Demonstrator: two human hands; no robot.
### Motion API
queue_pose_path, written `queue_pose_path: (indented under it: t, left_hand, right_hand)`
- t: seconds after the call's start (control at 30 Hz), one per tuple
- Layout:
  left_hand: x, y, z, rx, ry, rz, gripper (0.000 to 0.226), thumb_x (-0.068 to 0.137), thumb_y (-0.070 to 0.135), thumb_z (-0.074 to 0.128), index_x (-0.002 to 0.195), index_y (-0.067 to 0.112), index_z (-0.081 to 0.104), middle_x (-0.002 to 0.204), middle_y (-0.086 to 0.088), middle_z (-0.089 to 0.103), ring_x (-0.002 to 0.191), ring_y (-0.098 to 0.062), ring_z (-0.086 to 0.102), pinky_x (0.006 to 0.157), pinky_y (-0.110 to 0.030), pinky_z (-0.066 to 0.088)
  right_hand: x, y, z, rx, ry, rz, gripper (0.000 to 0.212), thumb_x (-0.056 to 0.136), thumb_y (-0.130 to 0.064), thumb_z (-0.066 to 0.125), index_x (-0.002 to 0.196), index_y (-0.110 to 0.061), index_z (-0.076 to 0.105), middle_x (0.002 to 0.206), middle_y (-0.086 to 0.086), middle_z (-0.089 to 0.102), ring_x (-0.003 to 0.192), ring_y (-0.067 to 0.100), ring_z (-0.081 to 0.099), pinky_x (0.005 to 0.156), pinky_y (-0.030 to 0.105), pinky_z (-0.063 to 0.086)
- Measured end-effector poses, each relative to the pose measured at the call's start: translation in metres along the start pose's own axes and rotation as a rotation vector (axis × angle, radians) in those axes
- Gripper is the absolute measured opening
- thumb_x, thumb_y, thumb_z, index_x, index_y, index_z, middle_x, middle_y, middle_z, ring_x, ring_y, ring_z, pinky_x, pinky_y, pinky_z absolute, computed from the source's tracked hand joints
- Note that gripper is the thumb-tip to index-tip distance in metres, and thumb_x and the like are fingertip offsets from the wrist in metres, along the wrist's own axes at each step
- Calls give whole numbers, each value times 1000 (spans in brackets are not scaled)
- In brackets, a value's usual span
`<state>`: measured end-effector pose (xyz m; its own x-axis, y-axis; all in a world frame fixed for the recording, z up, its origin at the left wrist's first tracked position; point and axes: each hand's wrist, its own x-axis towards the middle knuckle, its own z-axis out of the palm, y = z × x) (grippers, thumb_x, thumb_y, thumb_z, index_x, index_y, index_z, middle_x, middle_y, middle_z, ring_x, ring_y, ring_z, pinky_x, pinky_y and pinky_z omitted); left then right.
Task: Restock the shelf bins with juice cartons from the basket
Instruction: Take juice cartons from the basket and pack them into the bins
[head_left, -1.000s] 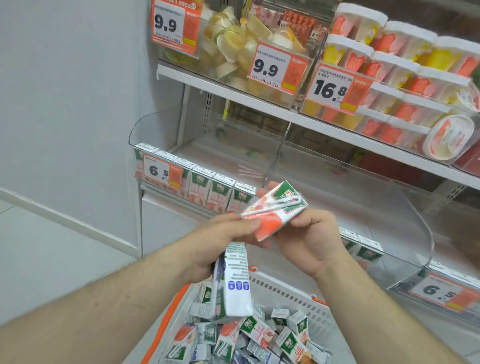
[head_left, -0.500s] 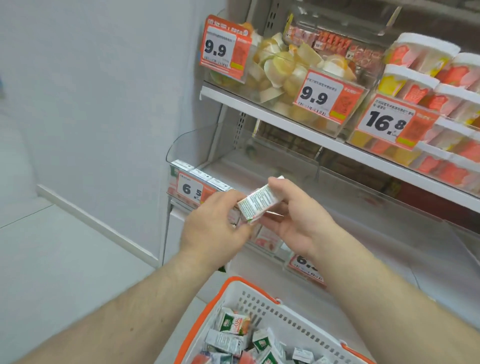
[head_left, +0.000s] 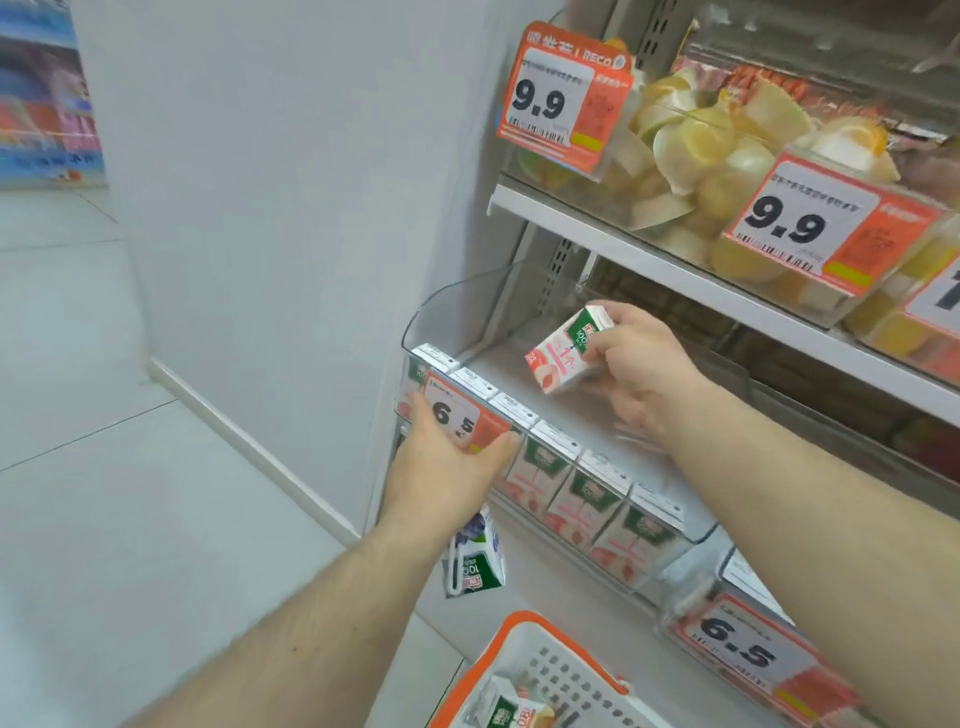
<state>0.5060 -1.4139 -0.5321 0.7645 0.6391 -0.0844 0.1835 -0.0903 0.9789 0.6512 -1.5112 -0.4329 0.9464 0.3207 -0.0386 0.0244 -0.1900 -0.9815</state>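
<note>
My right hand grips a pink peach juice carton, tilted, over the open floor of the clear shelf bin. A row of matching peach cartons lines the bin's front wall. My left hand rests against that front, over the 6.5 price tag, while its lower fingers hold a blue-and-green carton that hangs beneath the palm. The white basket with an orange rim sits at the bottom edge, with a few cartons showing inside.
A second bin with a 6.5 tag stands to the right. The shelf above carries fruit cups behind 9.9 tags. A white wall closes off the left side.
My right hand carried the peach carton forward into the bin. My left hand let go of it and dropped to the bin's front, still holding the other carton. The view swung left and closer.
</note>
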Motion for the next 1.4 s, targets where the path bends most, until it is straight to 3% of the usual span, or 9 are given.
queue_pose_path:
  t: [0.1,0.17,0.3,0.43,0.73,0.97,1.13,1.27,1.4]
  left_hand:
    - [10,-9,5,-61,-14,-38,72,77,53,73,134,29,38,87,23,62,76,11,54,59,-16,38]
    - [15,-12,10,-100,-39,-59,72,79,54,71,136,31,34,87,27,61,78,13,52,64,-20,39]
    - [21,-16,17,-186,-61,-74,77,76,60,70,140,40,32,96,29,61,89,7,57,72,-22,45]
    - [24,-17,25,-245,-86,-94,94,69,66,72,145,48,20,105,26,66,100,-7,65,94,-40,52]
    - [27,-18,34,-305,-114,-180,95,63,65,71,136,63,10,101,20,69,85,-13,73,79,-43,59]
    - [26,-19,34,-298,-148,-196,101,65,68,68,138,63,-1,102,24,66,91,-14,71,86,-46,57]
    - [28,-20,34,-286,-164,-200,103,70,66,67,140,61,-8,110,21,65,97,-16,70,89,-48,55]
    - [28,-20,32,-265,-198,-206,107,73,66,66,140,58,-18,115,18,65,94,-17,70,89,-47,56]
    - [23,-18,24,-235,-149,-113,93,74,62,68,145,50,9,104,21,68,91,-10,70,83,-41,57]
  right_hand:
    - [34,16,20,-191,-40,62,51,81,15,47,104,-28,62,107,15,67,88,34,66,74,50,54]
    - [46,25,36,-305,-149,97,51,83,10,51,108,-32,62,101,10,69,81,29,64,68,44,52]
    - [60,26,67,-264,-255,129,50,86,12,50,110,-28,67,102,15,71,79,28,68,53,33,57]
    - [72,32,85,-243,-255,134,50,85,11,51,121,-20,67,107,18,71,77,29,68,62,36,60]
    - [75,37,94,-176,-360,288,15,84,-16,50,88,-6,60,79,14,64,56,24,59,62,31,51]
    - [77,34,91,-434,-504,404,26,98,-30,52,113,-13,64,85,8,71,82,28,67,90,46,53]
    - [71,35,90,-481,-487,374,27,101,-36,48,113,-18,64,107,8,74,96,29,70,94,49,51]
    - [66,33,90,-617,-476,396,43,100,-49,47,112,-14,68,99,7,77,94,29,72,89,46,54]
    - [57,30,89,-834,-344,230,53,96,-58,46,120,-15,66,108,5,72,97,26,69,92,43,53]
